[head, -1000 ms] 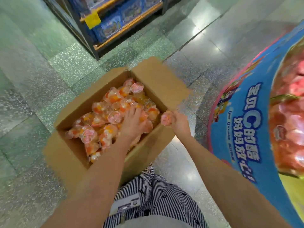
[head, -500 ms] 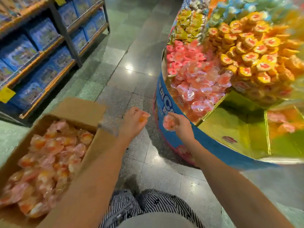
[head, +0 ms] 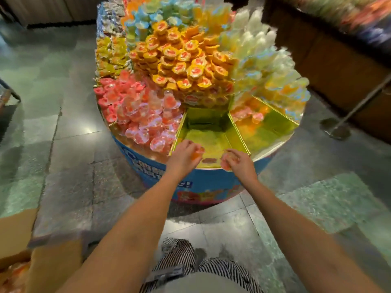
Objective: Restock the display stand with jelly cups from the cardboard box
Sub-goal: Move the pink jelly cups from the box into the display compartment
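Here, the box (head: 17,240) sits at lower left. At centre, the left hand (head: 183,154) and right hand (head: 240,164) each curl round a cup (head: 195,155), poised over the stand's (head: 201,185) bare yellow bay (head: 209,138), probably to drop them in. Pink and orange piles (head: 179,66) fill the upper frame.

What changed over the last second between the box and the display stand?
The left hand took an orange cup out of the cardboard box and carried it right to the middle gold compartment of the display stand. The right hand moved there too, keeping hold of its pink cup. Neither cup is let go; the stand's piles look unchanged.
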